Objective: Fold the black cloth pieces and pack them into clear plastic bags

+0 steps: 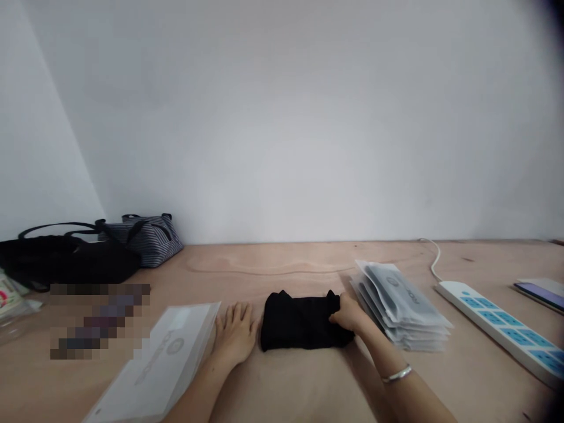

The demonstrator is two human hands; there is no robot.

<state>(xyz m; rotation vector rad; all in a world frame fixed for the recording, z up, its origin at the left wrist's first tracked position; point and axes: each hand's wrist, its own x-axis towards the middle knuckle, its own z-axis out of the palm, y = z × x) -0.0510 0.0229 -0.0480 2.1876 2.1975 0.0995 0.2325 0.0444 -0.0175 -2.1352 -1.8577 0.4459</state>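
A folded black cloth garment [299, 322] lies flat on the wooden table in front of me. My right hand [346, 314] pinches its right edge between thumb and fingers. To the left of the garment, my left hand [237, 332] rests palm down with its fingers spread, holding nothing. Its fingertips are close to the right edge of some flat frosted plastic bags [165, 346] with grey print. Beyond my right hand is a stack of filled frosted bags [403, 305], with dark contents showing through the top one.
A white power strip [502, 329] with blue sockets and a white cable lies at the right, near a phone [541, 294]. A black bag [74, 261] and a striped bag [154, 238] stand at the back left. A white wall [299, 117] rises behind the table [264, 258].
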